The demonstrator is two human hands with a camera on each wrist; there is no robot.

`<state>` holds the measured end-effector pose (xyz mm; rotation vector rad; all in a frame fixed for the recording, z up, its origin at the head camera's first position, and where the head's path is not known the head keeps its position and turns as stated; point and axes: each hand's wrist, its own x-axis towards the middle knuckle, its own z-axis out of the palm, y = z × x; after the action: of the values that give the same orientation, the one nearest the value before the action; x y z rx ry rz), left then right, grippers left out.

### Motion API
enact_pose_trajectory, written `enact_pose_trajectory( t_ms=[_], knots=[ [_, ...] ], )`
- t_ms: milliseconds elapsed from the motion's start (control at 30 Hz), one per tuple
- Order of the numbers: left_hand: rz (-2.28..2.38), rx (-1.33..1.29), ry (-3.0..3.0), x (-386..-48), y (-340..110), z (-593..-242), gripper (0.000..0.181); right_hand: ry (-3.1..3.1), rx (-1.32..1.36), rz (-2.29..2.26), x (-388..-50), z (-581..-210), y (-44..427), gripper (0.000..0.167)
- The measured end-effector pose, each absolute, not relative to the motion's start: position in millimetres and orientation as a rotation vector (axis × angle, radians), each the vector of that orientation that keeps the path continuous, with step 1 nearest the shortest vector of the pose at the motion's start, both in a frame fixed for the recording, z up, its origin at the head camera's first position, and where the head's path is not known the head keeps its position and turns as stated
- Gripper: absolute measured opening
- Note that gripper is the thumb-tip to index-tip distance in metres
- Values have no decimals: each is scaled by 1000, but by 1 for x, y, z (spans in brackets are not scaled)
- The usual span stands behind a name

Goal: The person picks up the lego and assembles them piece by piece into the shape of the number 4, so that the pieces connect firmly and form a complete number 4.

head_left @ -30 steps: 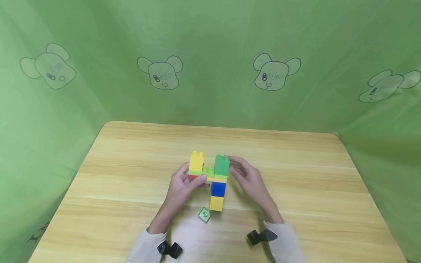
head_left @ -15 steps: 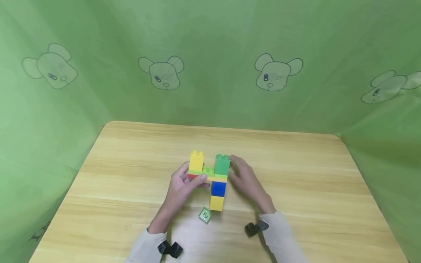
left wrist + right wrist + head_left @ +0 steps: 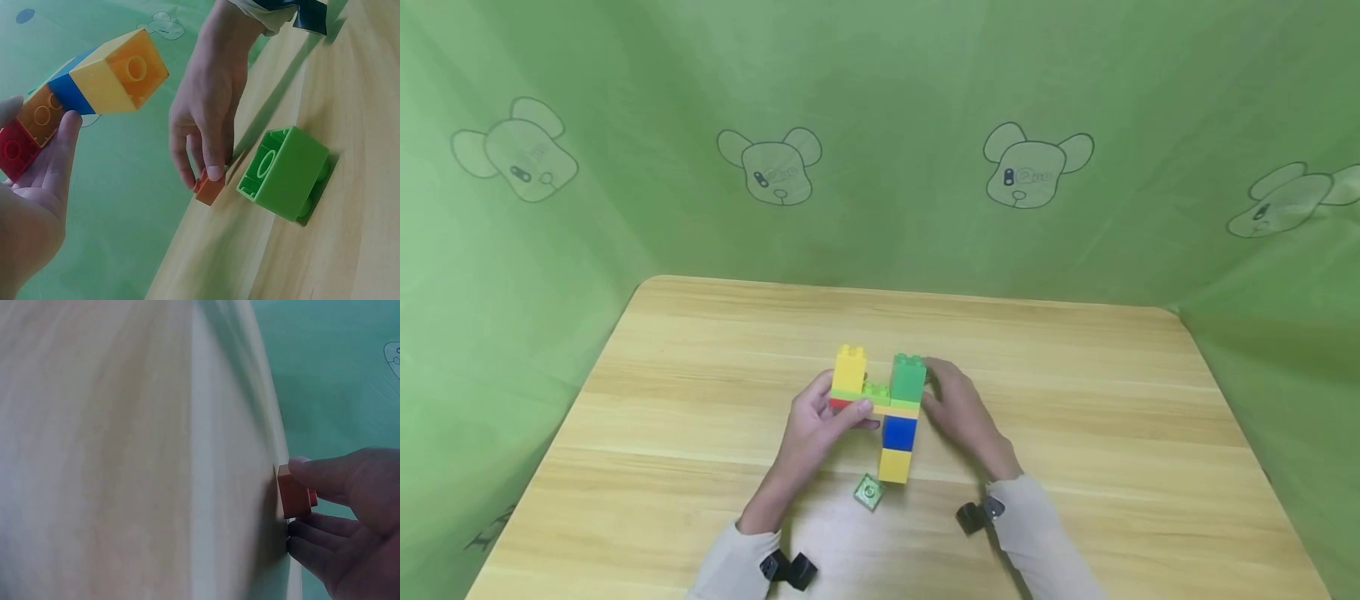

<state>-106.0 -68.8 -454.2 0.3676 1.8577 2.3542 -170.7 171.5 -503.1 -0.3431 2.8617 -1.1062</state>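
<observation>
My left hand grips a brick structure by its left end, thumb on the near side. That structure has a yellow brick and a green brick standing on a light-green layer. Under its right end hang a blue brick and a lower yellow brick. In the left wrist view, red and orange undersides show. Behind the structure, my right hand pinches a small orange brick close to the tabletop; the head view hides that brick.
One loose green brick lies on its side on the wooden table, nearer the body than the structure. Green curtains hang along the far and side edges of the table.
My right hand and forearm have moved slightly left and away from the body, and the hand has turned down behind the green brick. My left hand keeps its hold, almost still.
</observation>
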Motion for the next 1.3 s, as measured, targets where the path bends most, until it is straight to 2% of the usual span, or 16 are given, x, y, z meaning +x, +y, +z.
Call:
enact_pose_trajectory(
  t_ms=[233, 533, 1000, 1300],
  knots=[
    [2363, 367, 1849, -107, -69, -454, 54, 2896, -245, -1103, -172, -504, 169, 46],
    [2370, 365, 1838, -109, -69, -455, 54, 2960, -249, -1082, -169, -504, 166, 38],
    [2364, 353, 1833, -108, -68, -454, 54, 2821, -149, -1247, -163, -492, 176, 46],
    [2360, 365, 1842, -107, -68, -454, 53, 2794, -157, -1393, -162, -484, 184, 40]
  ],
)
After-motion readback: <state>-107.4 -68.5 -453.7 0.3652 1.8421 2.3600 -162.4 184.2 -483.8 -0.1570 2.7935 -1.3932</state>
